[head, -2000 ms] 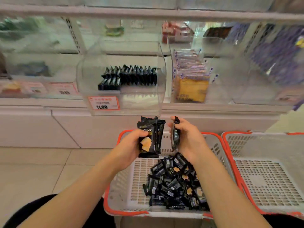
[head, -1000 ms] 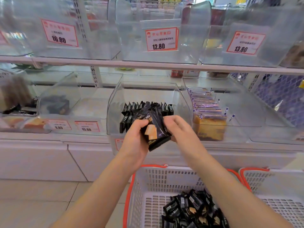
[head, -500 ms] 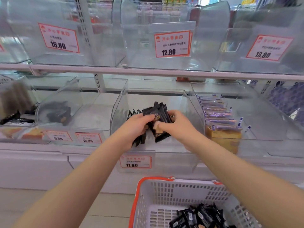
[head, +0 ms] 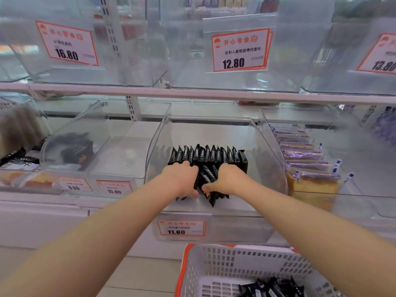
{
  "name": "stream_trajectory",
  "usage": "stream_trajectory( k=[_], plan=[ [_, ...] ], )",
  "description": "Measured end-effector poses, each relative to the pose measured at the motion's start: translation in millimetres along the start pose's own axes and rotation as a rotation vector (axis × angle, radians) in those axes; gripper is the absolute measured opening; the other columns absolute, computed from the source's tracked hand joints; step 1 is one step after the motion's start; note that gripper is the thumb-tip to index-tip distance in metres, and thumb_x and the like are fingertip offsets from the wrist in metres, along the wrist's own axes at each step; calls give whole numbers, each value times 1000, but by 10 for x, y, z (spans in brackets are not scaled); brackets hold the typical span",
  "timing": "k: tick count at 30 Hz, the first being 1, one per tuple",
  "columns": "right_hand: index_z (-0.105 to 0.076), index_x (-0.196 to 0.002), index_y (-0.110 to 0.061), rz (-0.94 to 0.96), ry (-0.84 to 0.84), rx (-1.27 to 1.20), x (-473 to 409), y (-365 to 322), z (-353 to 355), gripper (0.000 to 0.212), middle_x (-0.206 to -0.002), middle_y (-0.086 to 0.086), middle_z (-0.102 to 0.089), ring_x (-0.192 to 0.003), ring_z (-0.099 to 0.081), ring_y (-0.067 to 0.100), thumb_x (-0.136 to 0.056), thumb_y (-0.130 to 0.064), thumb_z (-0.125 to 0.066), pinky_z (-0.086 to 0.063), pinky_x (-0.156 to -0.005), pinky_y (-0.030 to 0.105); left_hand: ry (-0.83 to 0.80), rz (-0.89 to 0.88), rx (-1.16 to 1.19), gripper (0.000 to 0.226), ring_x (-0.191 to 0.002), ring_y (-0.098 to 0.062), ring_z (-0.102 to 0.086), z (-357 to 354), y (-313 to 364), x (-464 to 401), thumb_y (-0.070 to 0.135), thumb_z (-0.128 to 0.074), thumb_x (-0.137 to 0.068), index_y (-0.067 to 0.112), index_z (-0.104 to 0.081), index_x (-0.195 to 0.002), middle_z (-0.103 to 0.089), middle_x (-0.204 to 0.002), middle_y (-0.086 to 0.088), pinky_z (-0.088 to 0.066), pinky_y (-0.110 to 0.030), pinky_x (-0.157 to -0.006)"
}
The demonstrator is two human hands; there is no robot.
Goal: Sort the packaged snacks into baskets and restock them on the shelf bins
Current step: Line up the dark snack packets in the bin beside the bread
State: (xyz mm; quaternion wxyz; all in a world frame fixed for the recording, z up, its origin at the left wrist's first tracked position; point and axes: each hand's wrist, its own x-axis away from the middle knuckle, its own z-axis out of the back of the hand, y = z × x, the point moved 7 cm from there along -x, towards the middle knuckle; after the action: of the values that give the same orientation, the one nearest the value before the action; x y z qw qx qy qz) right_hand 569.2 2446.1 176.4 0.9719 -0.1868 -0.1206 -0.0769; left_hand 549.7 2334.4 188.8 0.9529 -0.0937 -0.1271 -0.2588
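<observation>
Both hands, left hand (head: 181,179) and right hand (head: 228,179), grip a bunch of black snack packets (head: 206,182) inside the clear bin (head: 269,144), seemingly; light, slippery wrappers, best squeezed flat by their sides

Shop: price tags (head: 240,50), shelf bins (head: 214,129).

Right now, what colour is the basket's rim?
Orange-red, on the white plastic basket, head view.

Fingertips of both hands buried among small black snack packets (head: 209,179), white orange-rimmed basket (head: 246,266) cropped at bottom edge, price-tag small print blurred.
</observation>
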Motion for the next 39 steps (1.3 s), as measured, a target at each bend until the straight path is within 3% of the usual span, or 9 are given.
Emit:
stream_trajectory(
  k=[3,5,8,13,19,25,28,35,39],
  plan=[
    [-47,-76,-10,31,-154,-194,30,-34,-35,49,-69,0,-47,-60,-43,13,-69,-48,-77,-35,-54,25,-13,-2,-18,79,-115,-30,-47,-7,0,-4,62,-65,-71,14,-39,-128,-42,-125,-9,-45,-40,-83],
    [-51,-97,-4,37,-262,-325,69,-41,-62,53,-87,5,-51,-75,-47,18,-68,-36,-81,-40,-67,29,-13,7,-2,86,-115,-30,-46,-7,-17,-3,66,-67,-66,14,-38,-129,-38,-128,-9,-45,-40,-82],
    [-55,-102,2,84,-324,-331,114,-62,-109,47,-87,11,-54,-82,-51,24,-68,-19,-82,-41,-69,33,-32,0,27,90,-115,-32,-45,-17,-3,-2,68,-68,-62,12,-40,-126,-32,-132,-10,-45,-41,-87],
    [-33,-93,-8,104,-123,80,143,-111,-124,47,-74,0,-37,-68,-44,17,-77,-24,-74,-28,-47,25,-8,43,21,70,-110,-31,-47,2,-47,-28,57,-65,-75,11,-41,-122,-36,-125,-11,-45,-39,-81],
    [-39,-103,-8,201,155,265,81,-208,45,27,-91,9,-51,-80,-51,30,-86,-11,-60,-34,-57,34,143,141,47,50,-109,-31,-52,97,-126,-68,40,-62,-86,8,-44,-120,-46,-120,-11,-46,-39,-80],
    [-37,-117,-9,224,18,270,15,-179,-62,56,-107,9,-46,-96,-55,32,-80,-35,-70,-38,-65,37,41,116,71,67,-112,-30,-46,30,-188,-99,47,-70,-75,9,-40,-122,-42,-122,-11,-45,-39,-85],
    [-35,-119,-10,216,18,318,9,-175,-85,65,-112,9,-47,-98,-56,32,-77,-44,-71,-39,-65,37,23,102,26,59,-112,-31,-44,-13,-166,-66,41,-68,-80,9,-40,-121,-39,-123,-12,-44,-39,-84],
    [-39,-118,-8,207,173,399,-92,-322,34,49,-111,10,-52,-97,-57,31,-83,-28,-67,-35,-60,36,54,92,56,63,-118,-32,-41,-36,-155,-47,41,-62,-84,14,-33,-132,-36,-129,-12,-44,-42,-88],
    [-34,-126,-10,223,99,381,-56,-248,-71,58,-116,13,-46,-97,-58,35,-84,-33,-66,-37,-60,37,87,102,31,60,-118,-31,-41,-22,-137,-75,49,-59,-85,16,-37,-129,-37,-128,-11,-44,-40,-83]
  ],
)
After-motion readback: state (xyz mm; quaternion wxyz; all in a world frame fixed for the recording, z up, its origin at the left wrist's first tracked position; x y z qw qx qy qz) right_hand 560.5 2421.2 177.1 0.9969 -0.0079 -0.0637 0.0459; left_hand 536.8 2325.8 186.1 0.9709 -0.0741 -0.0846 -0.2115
